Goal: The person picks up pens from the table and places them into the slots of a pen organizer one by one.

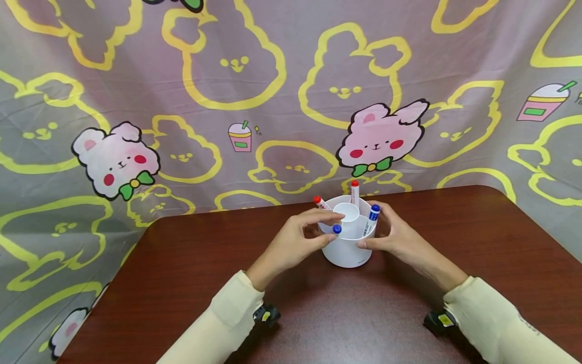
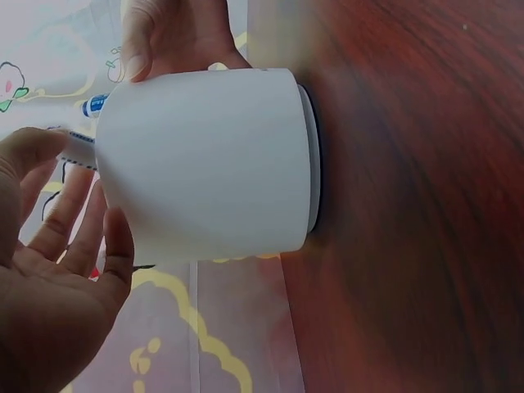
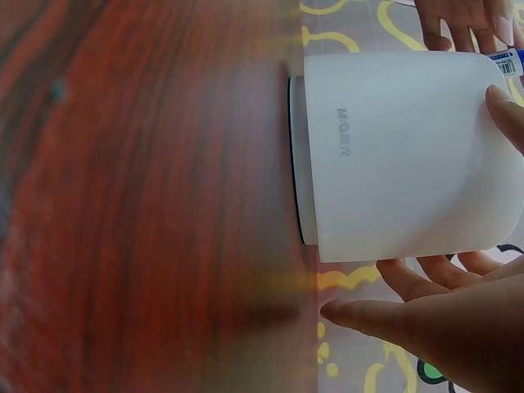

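Observation:
A white round pen holder (image 1: pixel 347 253) with compartments stands upright on the table. My left hand (image 1: pixel 293 240) is at its left rim, pinching a blue-capped marker (image 1: pixel 336 229) between thumb and fingers. In the left wrist view, that marker's white barrel (image 2: pixel 79 151) shows at the holder's opening, its lower part hidden inside. My right hand (image 1: pixel 402 235) grips the holder's right side, thumb on the near wall and fingers around the far side. Another blue-capped marker (image 1: pixel 373 217) leans in the right compartment. Two red-capped markers, one left (image 1: pixel 321 202) and one at the back (image 1: pixel 354 192), stand inside.
The dark reddish-brown wooden table (image 1: pixel 204 263) extends around the holder. Behind it hangs a grey-pink curtain (image 1: pixel 291 121) with yellow outlines and cartoon animals, close to the table's far edge. Each wrist wears a black device, left (image 1: pixel 267 314) and right (image 1: pixel 438 322).

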{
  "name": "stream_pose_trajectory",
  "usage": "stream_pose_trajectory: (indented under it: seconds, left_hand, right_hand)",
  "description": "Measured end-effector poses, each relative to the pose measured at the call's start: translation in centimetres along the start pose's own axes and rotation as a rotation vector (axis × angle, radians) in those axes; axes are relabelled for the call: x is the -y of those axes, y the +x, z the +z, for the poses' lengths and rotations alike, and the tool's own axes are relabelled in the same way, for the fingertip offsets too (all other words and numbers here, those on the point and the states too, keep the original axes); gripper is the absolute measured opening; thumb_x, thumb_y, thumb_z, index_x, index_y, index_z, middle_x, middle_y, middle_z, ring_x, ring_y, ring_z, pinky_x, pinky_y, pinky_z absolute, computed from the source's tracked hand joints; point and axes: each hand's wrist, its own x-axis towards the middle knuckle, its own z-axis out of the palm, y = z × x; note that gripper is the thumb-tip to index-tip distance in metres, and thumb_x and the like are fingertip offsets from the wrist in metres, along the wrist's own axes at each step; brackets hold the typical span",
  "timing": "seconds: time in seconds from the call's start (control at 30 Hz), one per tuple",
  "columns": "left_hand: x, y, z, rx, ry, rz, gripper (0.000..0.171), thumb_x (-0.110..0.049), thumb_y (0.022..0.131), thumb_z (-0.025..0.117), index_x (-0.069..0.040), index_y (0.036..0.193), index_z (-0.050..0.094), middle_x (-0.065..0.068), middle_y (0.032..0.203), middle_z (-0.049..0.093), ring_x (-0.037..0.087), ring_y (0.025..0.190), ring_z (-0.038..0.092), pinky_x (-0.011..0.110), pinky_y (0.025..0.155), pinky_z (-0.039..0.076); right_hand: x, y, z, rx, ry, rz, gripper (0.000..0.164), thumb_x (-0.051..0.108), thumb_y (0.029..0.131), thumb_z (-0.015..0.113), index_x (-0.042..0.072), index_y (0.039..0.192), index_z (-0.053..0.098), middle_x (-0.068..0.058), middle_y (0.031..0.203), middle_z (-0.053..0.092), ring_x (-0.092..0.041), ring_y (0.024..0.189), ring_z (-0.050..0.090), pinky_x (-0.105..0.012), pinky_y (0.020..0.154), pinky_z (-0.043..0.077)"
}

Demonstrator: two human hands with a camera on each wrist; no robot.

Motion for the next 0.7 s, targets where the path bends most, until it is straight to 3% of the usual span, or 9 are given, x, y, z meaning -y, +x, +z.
stream_pose_trajectory:
  seconds: [0.2, 0.37, 0.53, 0.7]
  left_hand:
    - [0.2, -0.7, -1.0, -0.044, 0.021, 0.003, 0.042, -0.009, 0.096, 0.075, -0.013, 0.137, 0.07, 0.0, 0.135, 0.069, 0.023, 0.11, 0.066, 0.032, 0.092, 0.058]
    - [0.5, -1.8, -2.1, -0.101, 0.036, 0.005, 0.043, -0.009, 0.097, 0.073, -0.014, 0.14, 0.067, -0.001, 0.14, 0.068, 0.021, 0.13, 0.061, 0.042, 0.097, 0.058]
    - [0.9, -3.5, -3.8, -0.147, 0.059, -0.057, 0.041, -0.017, 0.102, 0.068, -0.018, 0.143, 0.064, 0.0, 0.141, 0.066, 0.02, 0.134, 0.06, 0.047, 0.103, 0.054]
    - [1.6, -5.5, -5.8, -0.194, 0.142, -0.128, 0.042, -0.024, 0.105, 0.064, -0.024, 0.147, 0.061, -0.002, 0.148, 0.061, 0.026, 0.14, 0.055, 0.057, 0.109, 0.049]
  right_hand:
    - [0.0, 0.0, 0.0, -0.001, 0.0, 0.008, 0.099, 0.025, 0.086, 0.087, 0.012, 0.161, 0.025, -0.018, 0.166, 0.031, -0.047, 0.157, 0.018, -0.081, 0.115, 0.022]
    - [0.1, -0.2, -0.2, 0.001, -0.017, 0.021, 0.1, 0.028, 0.086, 0.086, 0.015, 0.163, 0.023, -0.017, 0.168, 0.029, -0.048, 0.158, 0.017, -0.082, 0.115, 0.02]
    - [0.2, -0.8, -1.3, 0.003, -0.06, 0.046, 0.102, 0.035, 0.091, 0.081, 0.021, 0.168, 0.015, -0.019, 0.171, 0.025, -0.049, 0.157, 0.021, -0.081, 0.115, 0.022]
    - [0.0, -2.0, -3.1, -0.007, -0.119, 0.055, 0.094, 0.04, 0.101, 0.069, 0.017, 0.169, 0.009, -0.021, 0.172, 0.022, -0.051, 0.156, 0.024, -0.079, 0.115, 0.025]
